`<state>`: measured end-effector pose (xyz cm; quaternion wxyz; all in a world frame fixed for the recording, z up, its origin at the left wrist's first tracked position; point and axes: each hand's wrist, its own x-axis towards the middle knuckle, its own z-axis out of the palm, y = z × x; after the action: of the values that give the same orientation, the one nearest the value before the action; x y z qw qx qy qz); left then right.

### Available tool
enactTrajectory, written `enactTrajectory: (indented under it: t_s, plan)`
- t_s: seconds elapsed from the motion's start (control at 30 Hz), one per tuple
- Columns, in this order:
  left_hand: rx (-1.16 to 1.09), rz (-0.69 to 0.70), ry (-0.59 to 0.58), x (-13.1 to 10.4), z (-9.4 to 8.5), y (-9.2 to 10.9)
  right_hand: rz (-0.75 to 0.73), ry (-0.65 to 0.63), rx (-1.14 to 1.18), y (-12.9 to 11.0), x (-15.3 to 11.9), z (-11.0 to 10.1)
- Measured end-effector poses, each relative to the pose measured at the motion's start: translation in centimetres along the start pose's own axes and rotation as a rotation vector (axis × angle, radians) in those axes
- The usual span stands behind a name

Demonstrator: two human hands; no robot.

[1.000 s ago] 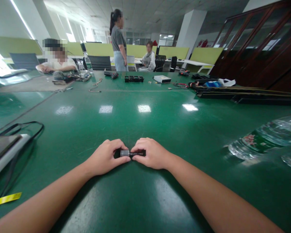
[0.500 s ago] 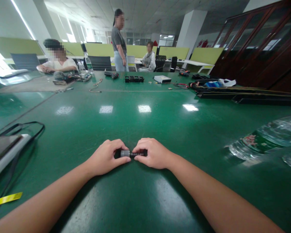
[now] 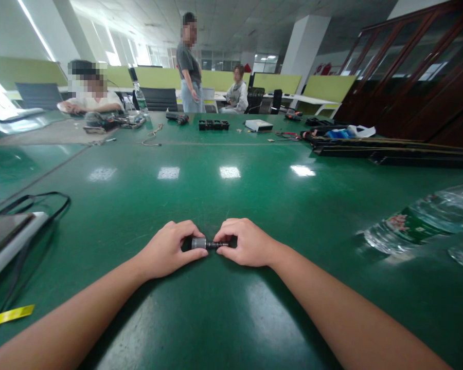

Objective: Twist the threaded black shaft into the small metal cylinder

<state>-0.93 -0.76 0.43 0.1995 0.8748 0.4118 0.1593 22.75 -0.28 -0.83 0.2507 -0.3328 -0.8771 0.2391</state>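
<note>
My left hand (image 3: 170, 250) is closed around a small grey metal cylinder (image 3: 198, 243), thumb in front and fingers behind. From the cylinder's right end a thin, dark, ridged shaft (image 3: 211, 245) sticks out towards my right hand. The thumb and fingertips of my right hand (image 3: 247, 243) pinch this shaft near its far end. The piece lies level, just at the green tabletop (image 3: 216, 200). Its exact kind I cannot make out, and my left fingers cover its left end.
Right of me a water bottle (image 3: 412, 223) lies on its side. At left are a phone-like device (image 3: 7, 236) and a black cord (image 3: 64, 205). Further back sit a black tray (image 3: 214, 125), a white box (image 3: 258, 125) and dark long strips (image 3: 393, 146). Several people are beyond.
My right hand has slid slightly to the right along the shaft, and more of the shaft shows between my hands. My left hand stays in place. The standing person's arm has shifted.
</note>
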Motion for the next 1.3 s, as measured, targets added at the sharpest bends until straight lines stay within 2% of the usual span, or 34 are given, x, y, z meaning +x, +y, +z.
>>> enactTrajectory:
  t_s: [0.23, 0.43, 0.57, 0.73, 0.93, 1.3]
  plan:
    - [-0.013, -0.005, 0.001, 0.0, 0.0, 0.0, 0.034, 0.001, -0.008, 0.1, 0.0, -0.2]
    - [-0.017, -0.026, 0.000, 0.0, -0.1, 0.1, 0.104, -0.027, -0.035, 1.1, -0.5, -1.5]
    - [-0.015, -0.036, 0.004, 0.0, -0.1, 0.1, 0.163, 0.007, -0.027, 1.6, -0.8, -2.1]
    - [-0.020, -0.033, 0.007, 0.0, 0.0, 0.0, 0.132, -0.028, -0.021, 1.2, -0.7, -1.9]
    - [-0.020, -0.031, -0.006, 0.0, -0.1, -0.1, 0.088, 0.000, -0.021, 0.9, -0.4, -1.1]
    - [-0.017, -0.038, -0.012, -0.1, 0.0, -0.2, 0.018, 0.006, 0.120, 0.0, -0.3, 0.0]
